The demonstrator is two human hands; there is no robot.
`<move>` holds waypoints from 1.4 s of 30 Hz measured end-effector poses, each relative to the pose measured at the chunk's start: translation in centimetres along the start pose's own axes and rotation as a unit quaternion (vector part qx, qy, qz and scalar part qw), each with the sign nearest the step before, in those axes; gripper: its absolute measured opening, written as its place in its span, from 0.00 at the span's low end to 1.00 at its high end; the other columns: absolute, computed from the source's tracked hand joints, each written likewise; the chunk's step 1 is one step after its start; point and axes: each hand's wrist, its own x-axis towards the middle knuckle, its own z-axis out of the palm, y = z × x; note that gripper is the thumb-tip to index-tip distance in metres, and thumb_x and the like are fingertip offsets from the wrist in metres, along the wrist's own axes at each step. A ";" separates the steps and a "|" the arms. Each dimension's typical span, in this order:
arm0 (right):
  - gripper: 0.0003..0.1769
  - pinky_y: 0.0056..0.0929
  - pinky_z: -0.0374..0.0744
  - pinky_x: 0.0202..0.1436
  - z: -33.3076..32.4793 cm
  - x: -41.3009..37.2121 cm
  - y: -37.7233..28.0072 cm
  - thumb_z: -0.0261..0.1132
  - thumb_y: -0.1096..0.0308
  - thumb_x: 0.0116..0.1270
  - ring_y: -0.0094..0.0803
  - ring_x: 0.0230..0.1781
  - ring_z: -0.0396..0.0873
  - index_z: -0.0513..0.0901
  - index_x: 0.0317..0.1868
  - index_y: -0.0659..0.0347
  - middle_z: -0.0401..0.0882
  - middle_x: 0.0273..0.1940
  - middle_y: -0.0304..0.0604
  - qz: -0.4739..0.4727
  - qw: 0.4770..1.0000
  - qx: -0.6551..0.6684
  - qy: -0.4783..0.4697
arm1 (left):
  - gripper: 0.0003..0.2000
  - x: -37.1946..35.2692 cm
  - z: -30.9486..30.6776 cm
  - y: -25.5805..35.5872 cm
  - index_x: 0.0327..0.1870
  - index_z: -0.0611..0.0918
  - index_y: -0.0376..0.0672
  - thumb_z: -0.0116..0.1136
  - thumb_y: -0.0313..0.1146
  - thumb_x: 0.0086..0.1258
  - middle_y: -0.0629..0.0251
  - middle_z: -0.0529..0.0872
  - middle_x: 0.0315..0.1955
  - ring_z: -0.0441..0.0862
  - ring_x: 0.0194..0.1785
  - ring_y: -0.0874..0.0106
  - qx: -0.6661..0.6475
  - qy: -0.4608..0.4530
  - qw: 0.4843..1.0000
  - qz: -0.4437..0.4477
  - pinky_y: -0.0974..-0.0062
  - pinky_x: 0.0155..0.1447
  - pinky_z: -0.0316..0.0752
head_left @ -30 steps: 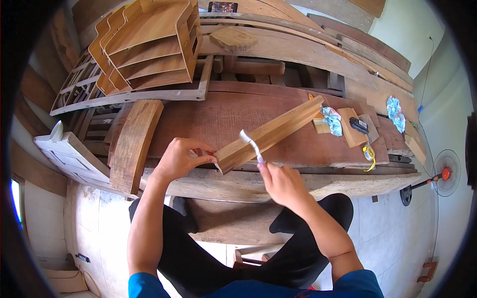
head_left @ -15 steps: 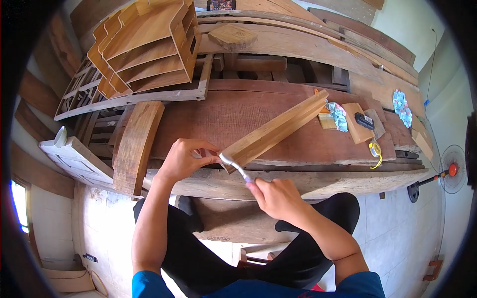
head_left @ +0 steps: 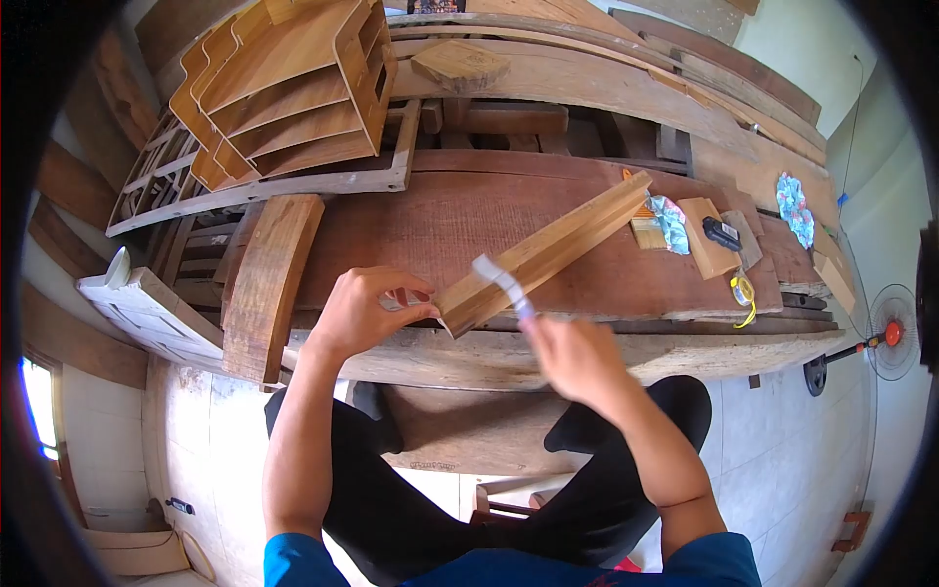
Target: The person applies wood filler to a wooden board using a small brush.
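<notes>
Where the reddish board (head_left: 391, 230) ends toward the person, its near edge runs just behind a pale beam (head_left: 469, 362), and the wooden strip (head_left: 548, 247) slants across that board with its near end at this edge. Open board surface spreads on the strip's far left side, as far as a thick plank (head_left: 272, 284), and another stretch lies on its right, between the strip and the tape measure (head_left: 743, 289). The strip's far end comes close to a flat brush (head_left: 648, 235) and a crumpled blue wrapper (head_left: 669, 223), which narrow the room there; a wood block (head_left: 706, 245) bearing a black object (head_left: 722, 234) lies beyond them. The strip's near end is right at the left hand (head_left: 362, 313), whose thumb and forefinger draw together at its corner; whether they pinch the wood itself cannot be told. The right hand (head_left: 577, 362), blurred, is closed around the handle of a white-headed tool (head_left: 509, 286). The strip lies ahead and to the left of this hand, with the tool's head over its near half; contact between them is unclear.
</notes>
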 end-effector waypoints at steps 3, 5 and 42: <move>0.32 0.39 0.74 0.17 -1.2 0.9 2.5 0.43 0.45 0.92 0.34 0.12 0.77 0.83 0.35 0.56 0.78 0.15 0.39 0.073 0.993 -0.020 0.094 | 0.13 0.0 -0.2 -0.1 0.44 0.95 0.44 0.83 0.39 0.63 0.61 0.95 0.37 0.90 0.36 0.69 0.007 0.004 1.000 0.008 0.71 0.43 0.85; 0.30 0.46 0.78 0.21 -1.1 0.1 0.7 0.48 0.45 0.90 0.43 0.15 0.80 0.84 0.36 0.56 0.80 0.17 0.45 0.071 0.996 -0.022 0.058 | 0.14 0.2 -0.2 -0.1 0.45 0.95 0.44 0.84 0.39 0.62 0.61 0.95 0.37 0.90 0.37 0.69 -0.001 0.002 1.000 0.004 0.70 0.43 0.84; 0.35 0.53 0.80 0.27 -3.5 1.6 4.3 0.44 0.43 0.90 0.45 0.20 0.85 0.85 0.32 0.56 0.84 0.20 0.45 0.160 0.979 -0.048 0.113 | 0.16 -0.1 -0.1 -0.2 0.44 0.95 0.43 0.84 0.42 0.61 0.61 0.95 0.36 0.90 0.36 0.67 0.013 0.008 1.000 -0.008 0.69 0.44 0.85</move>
